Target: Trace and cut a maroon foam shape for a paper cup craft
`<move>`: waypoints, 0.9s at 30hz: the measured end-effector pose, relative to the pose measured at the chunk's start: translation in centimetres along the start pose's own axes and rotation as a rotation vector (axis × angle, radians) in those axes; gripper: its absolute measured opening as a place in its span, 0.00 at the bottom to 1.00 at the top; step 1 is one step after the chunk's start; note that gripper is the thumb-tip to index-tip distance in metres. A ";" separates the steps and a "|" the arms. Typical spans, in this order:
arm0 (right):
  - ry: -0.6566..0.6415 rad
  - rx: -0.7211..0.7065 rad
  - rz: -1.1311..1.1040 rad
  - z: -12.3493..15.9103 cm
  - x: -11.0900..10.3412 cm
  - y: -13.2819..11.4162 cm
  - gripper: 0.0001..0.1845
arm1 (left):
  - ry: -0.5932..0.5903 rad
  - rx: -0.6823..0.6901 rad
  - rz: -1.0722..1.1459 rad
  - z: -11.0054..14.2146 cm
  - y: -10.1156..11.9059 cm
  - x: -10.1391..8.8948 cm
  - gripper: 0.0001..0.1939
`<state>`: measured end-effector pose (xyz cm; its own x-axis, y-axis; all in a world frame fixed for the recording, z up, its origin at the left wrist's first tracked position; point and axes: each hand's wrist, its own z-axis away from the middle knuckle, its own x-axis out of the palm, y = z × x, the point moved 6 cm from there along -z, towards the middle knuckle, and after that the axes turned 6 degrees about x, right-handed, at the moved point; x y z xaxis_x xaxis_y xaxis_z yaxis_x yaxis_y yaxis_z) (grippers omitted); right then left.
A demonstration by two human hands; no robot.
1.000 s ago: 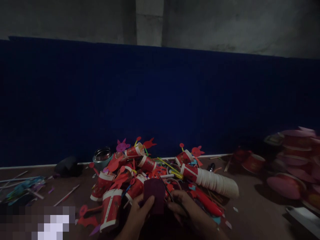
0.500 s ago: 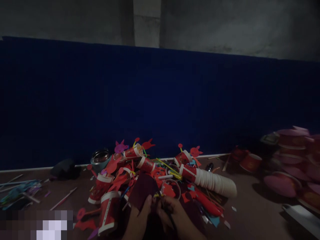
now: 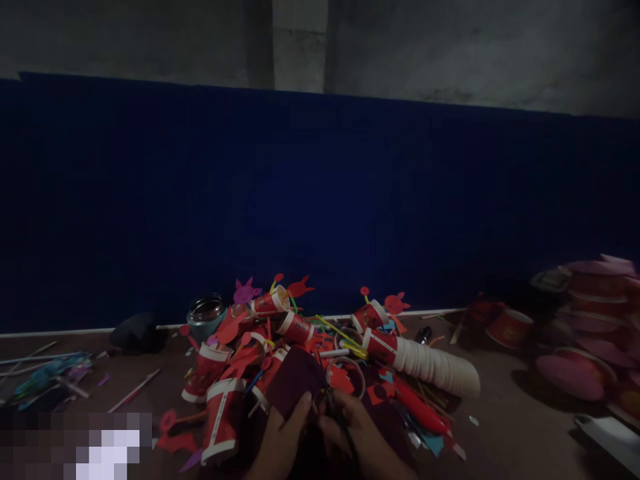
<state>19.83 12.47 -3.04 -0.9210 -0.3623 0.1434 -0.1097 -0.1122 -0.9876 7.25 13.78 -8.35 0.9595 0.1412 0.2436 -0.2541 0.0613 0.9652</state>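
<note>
At the bottom centre, my left hand (image 3: 286, 433) pinches a dark purple sheet of paper (image 3: 296, 380) between thumb and fingers. Close beside it, my right hand (image 3: 356, 427) is closed around dark-handled scissors (image 3: 330, 400), whose blades lie at the paper's right edge. Dim light hides how far the blades are apart. Just beyond my hands lies a heap of red paper cups with red paper cut-outs (image 3: 240, 363). A red and white paper cup (image 3: 223, 420) stands left of my left hand.
A stack of nested paper cups (image 3: 435, 367) lies to the right, above a red tube-like item (image 3: 423, 407). An open jar (image 3: 206, 317) stands behind the heap. Straws and scraps (image 3: 55, 377) lie left. Pink-topped cups (image 3: 595, 320) are piled right. A blue partition (image 3: 320, 200) rises behind.
The view has shifted slightly, so the scene sits a little further right. The purple paper is turned a little, and the scissors have moved slightly against its edge. Both hands keep their hold.
</note>
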 end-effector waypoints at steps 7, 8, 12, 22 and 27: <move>0.008 -0.010 0.018 0.0 0.1 -0.2 0.22 | -0.004 -0.083 0.103 0.1 -0.8 0.4 0.25; 0.015 0.003 0.020 -0.1 0.1 -0.1 0.22 | -0.007 -0.084 0.102 0.1 -0.8 0.5 0.24; 0.076 0.006 0.014 -0.2 0.1 -0.1 0.22 | -0.054 -0.053 0.067 0.0 -0.6 0.6 0.26; 0.068 0.051 0.016 0.0 -0.3 -0.2 0.21 | -0.027 -0.064 0.077 0.0 -0.1 0.5 0.28; 0.088 0.106 0.013 -0.3 -0.9 0.6 0.22 | -0.065 -0.053 0.105 0.0 0.2 0.8 0.26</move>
<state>20.52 12.96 -3.82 -0.9519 -0.2820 0.1200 -0.0618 -0.2070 -0.9764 7.99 13.88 -8.00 0.9328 0.0854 0.3502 -0.3578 0.1023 0.9282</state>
